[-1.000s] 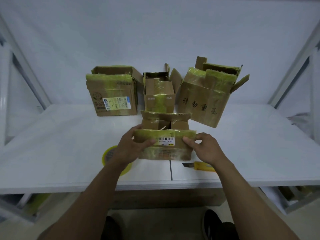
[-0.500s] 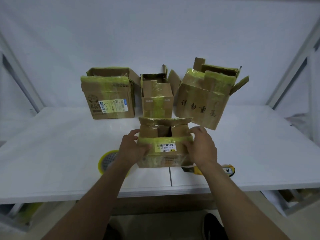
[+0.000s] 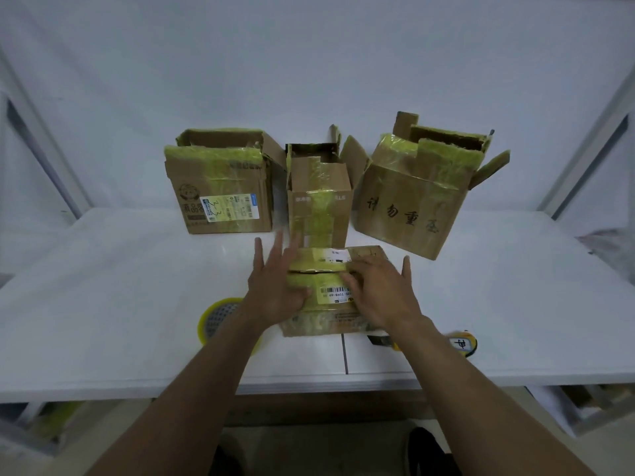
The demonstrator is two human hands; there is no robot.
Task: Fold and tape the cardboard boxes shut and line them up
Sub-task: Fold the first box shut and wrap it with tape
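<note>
Fingers spread straight, left hand and right hand press small box flaps flat; three open-topped boxes stand behind

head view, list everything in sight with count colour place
front box: 1, brown with yellow-green tape, table's near centre, flaps down
back boxes: 3, brown with yellow-green tape, tops open, row behind it
tape roll: 1, yellow, left of front box, partly behind forearm
cutter: 1, yellow, right of front box, partly behind forearm
table: 1, white, under everything
left hand: 1, flat on front box, fingers straight
right hand: 1, flat on front box, fingers spread
</note>
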